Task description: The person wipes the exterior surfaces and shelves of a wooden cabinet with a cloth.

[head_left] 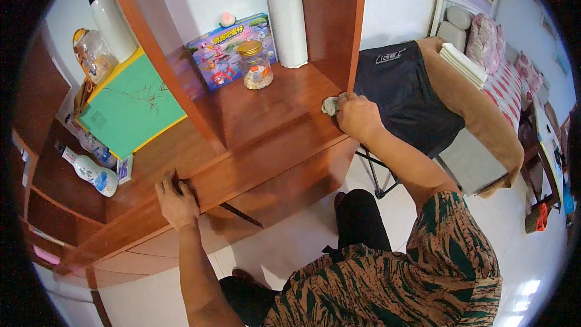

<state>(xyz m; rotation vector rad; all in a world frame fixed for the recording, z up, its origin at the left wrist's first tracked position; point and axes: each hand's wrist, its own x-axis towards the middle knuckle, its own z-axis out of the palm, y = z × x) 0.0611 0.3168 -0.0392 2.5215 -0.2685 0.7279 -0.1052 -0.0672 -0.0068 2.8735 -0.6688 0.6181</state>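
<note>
My right hand [361, 118] is closed on a crumpled grey-white cloth [330, 106], pressing it on the wooden cabinet top [284, 126] near its right end. Just beyond that hand rises the upright side panel of the shelf. At the front edge of the same furniture, my left hand [177, 202] rests on the wood, its fingers bent but apart and nothing in them. A glass jar with a gold lid [255, 68] stands inside the shelf bay. Behind it leans a colourful picture box [233, 48], and a white roll [284, 15] stands upright beside them.
To the left are a green board with yellow edges [130, 106], a white thermos [114, 24], a clear jar [94, 54] and a white patterned bottle [94, 175]. A black folding chair [405, 91] stands at the right, beside a bed with pillows [484, 39].
</note>
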